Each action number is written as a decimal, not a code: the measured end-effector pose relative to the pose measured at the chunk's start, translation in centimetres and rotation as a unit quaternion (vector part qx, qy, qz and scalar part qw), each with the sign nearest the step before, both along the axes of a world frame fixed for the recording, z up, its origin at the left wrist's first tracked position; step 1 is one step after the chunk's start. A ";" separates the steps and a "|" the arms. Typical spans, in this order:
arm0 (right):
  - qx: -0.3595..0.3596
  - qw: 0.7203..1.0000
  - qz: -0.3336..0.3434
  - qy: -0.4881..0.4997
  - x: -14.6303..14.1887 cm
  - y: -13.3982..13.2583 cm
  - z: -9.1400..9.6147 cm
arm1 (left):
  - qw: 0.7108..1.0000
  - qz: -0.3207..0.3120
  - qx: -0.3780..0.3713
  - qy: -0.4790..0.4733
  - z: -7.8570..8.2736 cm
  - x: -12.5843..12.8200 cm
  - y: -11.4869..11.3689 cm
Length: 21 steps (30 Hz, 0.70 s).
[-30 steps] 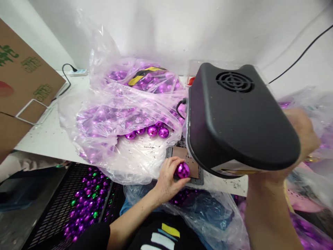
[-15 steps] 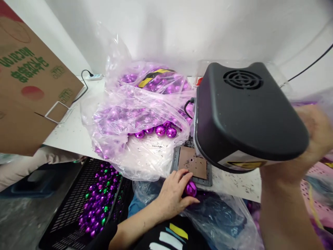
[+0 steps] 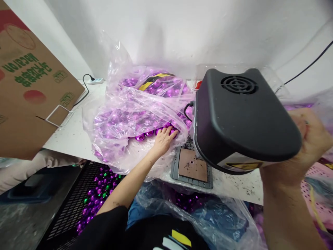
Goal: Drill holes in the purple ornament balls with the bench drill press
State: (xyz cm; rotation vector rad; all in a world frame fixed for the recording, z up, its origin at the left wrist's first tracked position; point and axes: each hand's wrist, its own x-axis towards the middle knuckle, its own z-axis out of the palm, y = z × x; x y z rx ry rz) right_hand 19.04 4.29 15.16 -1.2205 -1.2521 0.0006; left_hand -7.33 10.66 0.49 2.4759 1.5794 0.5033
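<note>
At the mouth of a clear plastic bag (image 3: 117,119), my left hand (image 3: 162,140) lies over shiny purple balls (image 3: 139,137), its fingers apart and their tips touching them. Whether one ball is pinched cannot be made out. My right hand (image 3: 313,133) is closed beside a large black machine (image 3: 244,118) with a round vent on top. The machine's housing hides the fingers and whatever they grip. Below it on the table sits a grey base with a brown square plate (image 3: 192,165), which has a small hole and dark specks.
A black crate (image 3: 63,205) with purple and green balls stands low at left. Behind it are a cardboard box (image 3: 33,86) and a person's sleeve (image 3: 28,166). More plastic with purple balls (image 3: 188,201) covers my lap. A pink perforated basket (image 3: 322,184) is at right.
My left hand has moved up and away from me, from beside the plate to the balls at the bag's mouth. The purple ball it had near the plate is out of sight. My right hand stays.
</note>
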 end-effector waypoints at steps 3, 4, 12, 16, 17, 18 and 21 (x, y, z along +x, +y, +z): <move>0.001 1.000 0.009 -0.003 0.1 -0.1 0.0 | 0.998 0.017 0.011 -0.067 0.0 -0.4 -0.3; 0.002 1.000 0.008 -0.004 0.0 -0.1 0.0 | 0.993 0.025 0.009 -0.113 0.2 -0.6 -0.8; 0.018 0.999 -0.026 -0.013 -0.2 0.1 -0.1 | 0.997 -0.001 -0.013 -0.074 -0.1 0.2 -2.2; 0.004 1.000 -0.006 -0.003 0.0 0.0 0.0 | 0.990 0.018 -0.091 -0.110 -1.1 0.5 0.0; 0.003 1.000 -0.005 -0.004 0.0 0.0 0.1 | 0.987 0.023 -0.100 -0.124 -1.1 0.3 0.2; 0.001 1.000 -0.006 -0.006 0.0 0.0 0.1 | 0.986 0.026 -0.101 -0.129 -1.0 0.1 0.2; -0.002 1.000 -0.006 -0.009 0.0 0.0 0.2 | 0.960 0.041 -0.142 -0.238 0.3 -0.7 -1.1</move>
